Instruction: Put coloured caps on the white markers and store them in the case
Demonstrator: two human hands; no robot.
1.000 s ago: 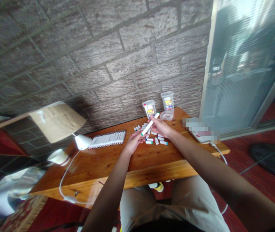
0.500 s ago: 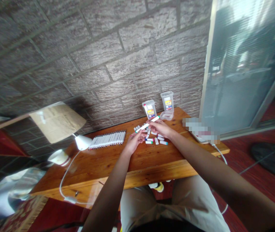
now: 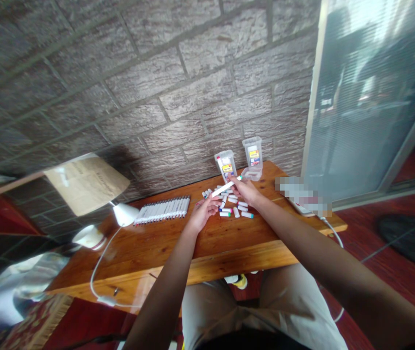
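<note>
over desk (image 3: 163, 240), right hand (image 3: 246, 192) (gripping marker (image 3: 225, 186))

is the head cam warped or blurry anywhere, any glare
Head view: wide-lens warp bends the courses of the brick wall and tilts the table; a pixelated patch hides something at the table's right end; the glass panel shows washed-out reflections; the marker in the right hand looks small but clear.

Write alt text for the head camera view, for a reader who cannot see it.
A person's right hand holds a white marker over loose markers scattered on a wooden desk, the left hand close by its near end. A neat row of markers lies to the left; two clear boxes stand by the brick wall.
</note>
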